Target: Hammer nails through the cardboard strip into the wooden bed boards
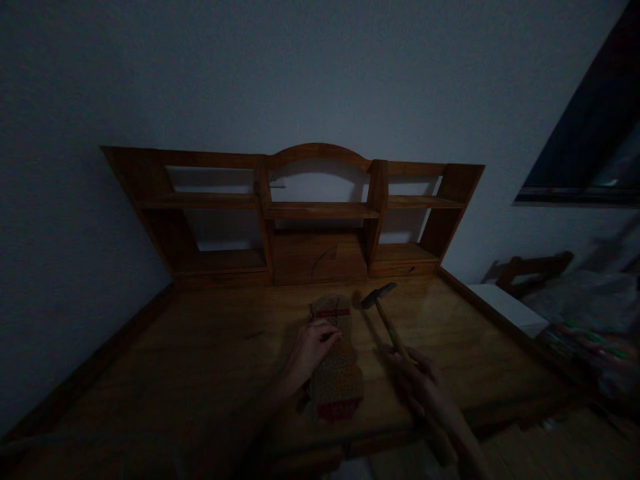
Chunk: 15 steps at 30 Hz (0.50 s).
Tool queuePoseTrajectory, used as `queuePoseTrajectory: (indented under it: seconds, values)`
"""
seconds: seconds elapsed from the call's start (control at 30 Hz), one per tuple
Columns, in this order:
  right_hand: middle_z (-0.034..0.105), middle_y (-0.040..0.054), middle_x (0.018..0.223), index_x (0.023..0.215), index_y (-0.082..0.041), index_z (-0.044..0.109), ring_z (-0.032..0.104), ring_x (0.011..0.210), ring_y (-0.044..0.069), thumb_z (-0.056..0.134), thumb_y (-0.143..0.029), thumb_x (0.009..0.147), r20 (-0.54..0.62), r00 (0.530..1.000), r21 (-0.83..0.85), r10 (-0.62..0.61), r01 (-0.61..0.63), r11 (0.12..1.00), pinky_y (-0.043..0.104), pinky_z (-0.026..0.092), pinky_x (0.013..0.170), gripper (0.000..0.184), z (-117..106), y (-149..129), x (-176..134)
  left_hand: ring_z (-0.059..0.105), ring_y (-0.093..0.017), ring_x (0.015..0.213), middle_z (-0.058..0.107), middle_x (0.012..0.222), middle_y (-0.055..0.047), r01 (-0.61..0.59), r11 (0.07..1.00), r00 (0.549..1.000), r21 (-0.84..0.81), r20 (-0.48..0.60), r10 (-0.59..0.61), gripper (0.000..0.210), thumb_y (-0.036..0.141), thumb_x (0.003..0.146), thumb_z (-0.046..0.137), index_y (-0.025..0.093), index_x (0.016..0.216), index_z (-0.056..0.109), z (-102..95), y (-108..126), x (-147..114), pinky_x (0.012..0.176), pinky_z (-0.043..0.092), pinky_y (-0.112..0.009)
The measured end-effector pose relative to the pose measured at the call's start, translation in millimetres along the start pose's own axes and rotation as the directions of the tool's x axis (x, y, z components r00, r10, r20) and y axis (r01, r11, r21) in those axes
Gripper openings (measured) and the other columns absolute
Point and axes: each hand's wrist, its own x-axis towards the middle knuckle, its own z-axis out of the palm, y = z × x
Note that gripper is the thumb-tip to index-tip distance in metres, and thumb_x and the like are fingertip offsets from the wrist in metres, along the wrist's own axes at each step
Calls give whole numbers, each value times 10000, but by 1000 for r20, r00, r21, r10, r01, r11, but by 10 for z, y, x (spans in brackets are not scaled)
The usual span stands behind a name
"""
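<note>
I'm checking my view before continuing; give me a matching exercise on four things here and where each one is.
1. hammer
2. left hand
3. patterned piece
4. wooden shelf unit

A. lying on the tabletop, a red band near each end
B. at the back of the tabletop, by the wall
C. gripped in the right hand
D. over the patterned piece

Pairs: 1-C, 2-D, 3-A, 4-B

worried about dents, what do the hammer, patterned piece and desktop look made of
Hammer head: likely dull metal, dark and hard-edged.
Hammer handle: probably matte wood, being pale brown.
Patterned piece: perhaps rough cloth, from its speckled surface and red bands; too dim to be sure.
Desktop: apparently varnished wood, with a brown tone and faint grain-like streaks.
</note>
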Motion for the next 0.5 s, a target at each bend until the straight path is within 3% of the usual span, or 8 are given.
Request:
queuePoseTrajectory:
  seconds: [0.13, 0.27, 0.5]
  values:
    - [451, -83, 472, 1011, -172, 611, 348, 299, 60, 614, -553, 788, -52, 998, 10, -22, 22, 1000, 168, 263, 287, 442, 113, -127, -150, 631, -151, 770, 696, 847, -21, -3, 1000, 1000, 1, 20, 3, 167, 285, 852, 586, 226, 832, 741, -15, 15, -4, 680, 460, -232]
    - [615, -5, 637, 1096, -200, 628, 572, 516, 137, 617, -551, 784, -107, 994, -99, -18, 7, 995, 187, 397, 396, 470, 182, -354, -406, 626, -141, 745, 689, 814, -21, -15, 1000, 999, -20, 37, 15, 162, 251, 846, 591, 214, 828, 748, -24, 28, 0, 661, 451, -224]
    - [694, 67, 817, 1110, -203, 662, 648, 777, 246, 717, -513, 704, -166, 976, -214, -140, 103, 972, 241, 494, 523, 514, 267, -559, -758, 601, -134, 689, 669, 750, -19, 10, 999, 999, 34, 44, -11, 165, 256, 836, 602, 200, 808, 755, -52, 50, -1, 602, 410, -217]
